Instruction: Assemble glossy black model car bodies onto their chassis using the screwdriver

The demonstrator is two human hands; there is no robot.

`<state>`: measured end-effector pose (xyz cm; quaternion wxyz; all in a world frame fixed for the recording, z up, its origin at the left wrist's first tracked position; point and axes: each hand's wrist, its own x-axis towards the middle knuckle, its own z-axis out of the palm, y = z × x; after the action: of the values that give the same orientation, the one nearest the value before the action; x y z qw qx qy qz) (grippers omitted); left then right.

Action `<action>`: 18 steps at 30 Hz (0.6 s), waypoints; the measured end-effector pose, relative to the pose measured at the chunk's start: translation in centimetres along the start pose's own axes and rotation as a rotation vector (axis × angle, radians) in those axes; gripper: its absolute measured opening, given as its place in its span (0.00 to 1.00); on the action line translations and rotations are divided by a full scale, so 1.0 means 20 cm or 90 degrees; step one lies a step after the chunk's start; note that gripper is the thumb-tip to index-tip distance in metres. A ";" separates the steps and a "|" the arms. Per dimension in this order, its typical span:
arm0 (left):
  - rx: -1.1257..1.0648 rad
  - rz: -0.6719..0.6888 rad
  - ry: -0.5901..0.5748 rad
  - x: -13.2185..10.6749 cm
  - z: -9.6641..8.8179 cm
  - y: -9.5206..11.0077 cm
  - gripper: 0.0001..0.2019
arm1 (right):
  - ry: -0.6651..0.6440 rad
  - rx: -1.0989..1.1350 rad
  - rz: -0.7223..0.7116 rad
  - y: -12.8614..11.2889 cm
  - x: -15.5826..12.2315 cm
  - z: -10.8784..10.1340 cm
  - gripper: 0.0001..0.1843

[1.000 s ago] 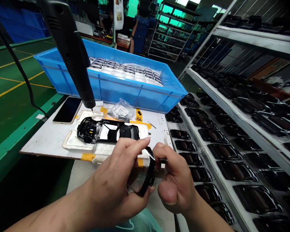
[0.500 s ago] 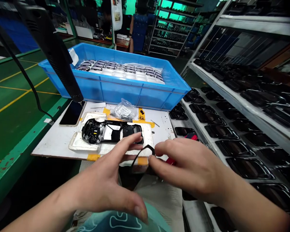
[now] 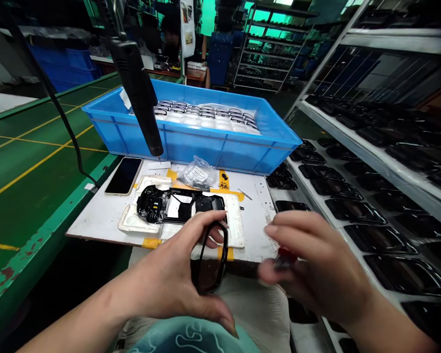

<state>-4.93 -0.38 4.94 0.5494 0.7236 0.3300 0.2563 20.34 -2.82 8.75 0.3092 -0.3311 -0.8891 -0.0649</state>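
Observation:
My left hand (image 3: 183, 267) curves its fingers and thumb around a thin black plastic frame part (image 3: 224, 250), held tilted above my lap, with a see-through or brownish panel inside it. To the right, my right hand (image 3: 308, 260) is closed, blurred by motion, and apart from the frame. Between its thumb and fingers sits a red-handled tool (image 3: 284, 257), too smeared to tell its kind. Beyond the left hand, a black model car chassis (image 3: 158, 206) lies in a white foam cradle (image 3: 132, 223) on the white work board (image 3: 95, 215).
A black electric screwdriver (image 3: 137, 93) hangs over the board's left side. Behind stands a blue bin (image 3: 206, 142) with rows of black-edged parts. A phone (image 3: 123, 176), a plastic bag (image 3: 196, 174) and small screws (image 3: 224, 186) lie about. Racks of glossy black parts (image 3: 375, 230) stand right.
My right hand has let go of the frame's edge and moved right with the red-handled tool. The frame now stands more upright in my left hand. The view has shifted left.

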 end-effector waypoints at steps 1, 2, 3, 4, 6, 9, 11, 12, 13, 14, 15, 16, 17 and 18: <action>0.003 0.032 0.017 0.00 0.01 0.00 0.56 | 0.020 0.053 0.054 -0.01 -0.02 0.02 0.12; 0.012 0.069 0.029 -0.01 0.02 0.00 0.55 | 0.032 0.110 0.094 -0.03 -0.02 0.03 0.11; 0.026 0.110 0.039 -0.01 0.03 0.00 0.54 | 0.038 0.169 0.129 -0.05 -0.02 0.05 0.09; 0.044 0.153 0.044 0.00 0.05 0.01 0.54 | 0.035 0.214 0.159 -0.07 -0.02 0.07 0.08; 0.069 0.229 0.042 0.00 0.06 0.02 0.55 | 0.027 0.245 0.202 -0.11 0.00 0.09 0.09; 0.077 0.281 0.033 0.00 0.06 0.03 0.52 | 0.030 0.219 0.226 -0.13 0.03 0.10 0.24; 0.075 0.286 0.025 -0.01 0.06 0.03 0.50 | 0.027 0.191 0.215 -0.13 0.05 0.10 0.31; 0.073 0.286 0.017 -0.01 0.06 0.03 0.50 | 0.026 0.184 0.206 -0.13 0.05 0.10 0.31; 0.070 0.288 0.007 -0.01 0.06 0.03 0.49 | 0.024 0.182 0.199 -0.13 0.06 0.10 0.31; 0.063 0.294 -0.002 -0.01 0.06 0.03 0.49 | 0.026 0.182 0.194 -0.13 0.06 0.10 0.31; 0.056 0.302 -0.010 -0.01 0.06 0.03 0.48 | 0.030 0.185 0.190 -0.13 0.07 0.10 0.31; 0.048 0.310 -0.013 -0.01 0.07 0.03 0.48 | 0.034 0.187 0.190 -0.14 0.08 0.10 0.31; 0.042 0.315 -0.009 -0.01 0.07 0.03 0.47 | 0.034 0.187 0.192 -0.14 0.08 0.10 0.31; 0.037 0.317 0.001 -0.01 0.08 0.02 0.47 | 0.033 0.183 0.193 -0.14 0.09 0.10 0.32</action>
<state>-3.81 -1.54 4.90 0.4480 0.7978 0.1489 0.3751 16.53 -3.40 8.39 0.3825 -0.4117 -0.8209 0.1016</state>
